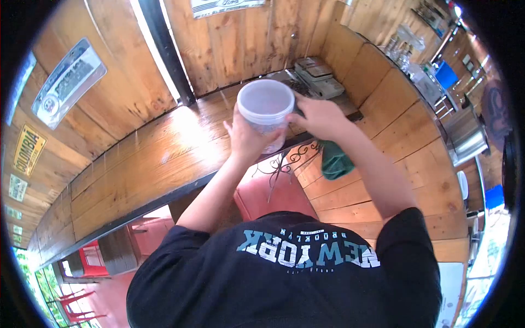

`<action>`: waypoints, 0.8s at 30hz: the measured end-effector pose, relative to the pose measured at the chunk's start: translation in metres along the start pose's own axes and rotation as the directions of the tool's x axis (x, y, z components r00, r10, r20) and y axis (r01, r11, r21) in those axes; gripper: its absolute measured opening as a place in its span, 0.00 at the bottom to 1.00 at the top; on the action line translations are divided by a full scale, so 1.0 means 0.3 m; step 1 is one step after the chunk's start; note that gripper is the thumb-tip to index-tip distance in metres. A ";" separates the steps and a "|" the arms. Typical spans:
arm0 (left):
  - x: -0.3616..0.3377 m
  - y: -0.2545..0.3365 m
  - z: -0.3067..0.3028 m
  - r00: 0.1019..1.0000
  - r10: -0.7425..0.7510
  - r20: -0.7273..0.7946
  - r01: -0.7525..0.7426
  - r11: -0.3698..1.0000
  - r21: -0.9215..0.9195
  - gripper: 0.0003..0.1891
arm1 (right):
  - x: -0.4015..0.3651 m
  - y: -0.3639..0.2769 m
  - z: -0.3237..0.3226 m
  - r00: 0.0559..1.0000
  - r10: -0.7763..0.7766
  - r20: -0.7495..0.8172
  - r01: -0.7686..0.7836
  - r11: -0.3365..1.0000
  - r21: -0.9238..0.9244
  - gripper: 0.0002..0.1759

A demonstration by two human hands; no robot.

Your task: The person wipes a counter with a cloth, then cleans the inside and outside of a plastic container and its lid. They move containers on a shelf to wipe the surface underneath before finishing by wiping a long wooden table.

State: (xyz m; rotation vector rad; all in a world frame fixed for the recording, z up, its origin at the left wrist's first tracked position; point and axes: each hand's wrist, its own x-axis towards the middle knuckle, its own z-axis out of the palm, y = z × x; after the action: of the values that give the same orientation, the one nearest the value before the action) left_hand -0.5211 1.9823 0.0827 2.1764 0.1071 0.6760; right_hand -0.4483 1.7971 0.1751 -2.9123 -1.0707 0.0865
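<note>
A round, translucent plastic container [266, 99] with a pale top is held up over the front edge of the wooden counter, tilted slightly toward me. My left hand [249, 139] is wrapped around its side from below, thumb along the left wall. At the right of the rim, my right hand [322, 117] has its fingers closed against the edge. What is inside the container cannot be made out clearly. Below my right wrist hangs a dark green cloth [336, 162].
The long wooden counter [131, 147] runs along the plank wall to the left. Grey box-like objects [319, 77] lie at its far right corner. Black scrolled ironwork [281, 169] sits under the edge. A curved wooden partition [404, 131] stands to the right, with glassware [396, 52] beyond.
</note>
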 end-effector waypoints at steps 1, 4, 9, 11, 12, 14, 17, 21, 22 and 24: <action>0.008 -0.017 -0.012 1.000 0.026 0.004 -0.026 0.996 -0.086 0.65 | -0.020 -0.003 0.010 1.000 0.013 -0.004 -0.013 0.998 0.054 0.48; 0.033 -0.056 -0.023 0.991 0.116 -0.069 -0.133 0.930 -0.342 0.66 | -0.190 0.015 0.036 0.999 0.007 0.051 -0.017 0.977 0.210 0.49; 0.213 0.240 -0.250 0.807 0.268 0.526 -0.435 0.872 0.223 0.58 | -0.533 0.228 0.259 0.964 0.189 0.185 -0.242 0.912 0.332 0.33; 0.295 0.282 -0.217 0.630 0.153 0.761 -0.473 0.853 0.220 0.57 | -0.686 0.235 0.287 0.910 0.306 0.280 -0.402 0.815 0.416 0.28; 0.325 0.299 -0.187 0.569 0.100 0.816 -0.452 0.867 0.209 0.58 | -0.756 0.275 0.386 0.914 0.322 0.246 -0.403 0.787 0.466 0.27; 0.360 0.311 -0.148 0.514 -0.019 0.857 -0.516 0.791 0.327 0.57 | -0.893 0.252 0.359 0.835 0.456 0.310 -0.549 0.729 0.409 0.29; 0.409 0.237 -0.134 0.524 -0.043 0.850 -0.446 0.836 0.318 0.55 | -1.109 0.283 0.532 0.763 0.559 0.324 -0.645 0.632 0.430 0.30; 0.376 0.381 -0.097 0.531 -0.088 0.843 -0.458 0.807 0.373 0.51 | -1.319 0.318 0.599 0.654 0.708 0.266 -0.721 0.478 0.501 0.32; 0.355 0.453 -0.089 0.514 -0.047 0.856 -0.508 0.788 0.348 0.50 | -1.389 0.328 0.622 0.620 0.743 0.253 -0.739 0.443 0.507 0.33; 0.310 0.585 -0.085 0.473 0.021 0.881 -0.600 0.740 0.304 0.49 | -1.533 0.347 0.717 0.575 0.775 0.262 -0.754 0.379 0.536 0.32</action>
State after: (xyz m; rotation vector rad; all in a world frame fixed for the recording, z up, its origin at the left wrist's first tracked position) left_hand -0.4811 1.9139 0.2667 2.9397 -0.7660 -0.3938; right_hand -0.7448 1.4232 -0.0270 -2.4713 0.4102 0.3305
